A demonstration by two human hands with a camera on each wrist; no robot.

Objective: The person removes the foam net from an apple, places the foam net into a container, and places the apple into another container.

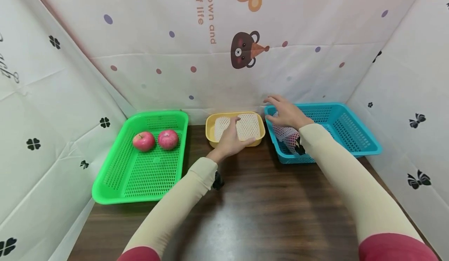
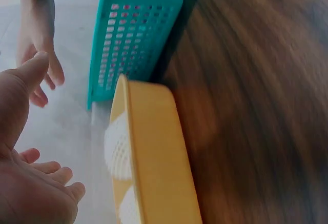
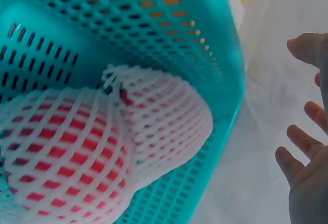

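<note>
My left hand [image 1: 231,139] hovers over the front of a yellow basket [image 1: 210,138], thumb and fingers spread, holding nothing. Inside that basket lie two white foam net sleeves [image 1: 248,126], side by side. My right hand [image 1: 285,112] is above the left end of a blue basket [image 1: 361,148], its fingers apart and nothing in them. In the right wrist view two red apples in white foam nets, a nearer apple [image 3: 66,157] and a farther apple [image 3: 169,124], rest in the blue basket; the right hand stays off them.
On the left, a green basket [image 1: 112,198] holds two bare red apples [image 1: 144,141]. The baskets stand on a dark wooden table [image 1: 252,214]. A printed white cloth [image 1: 158,85] hangs behind them and along both sides.
</note>
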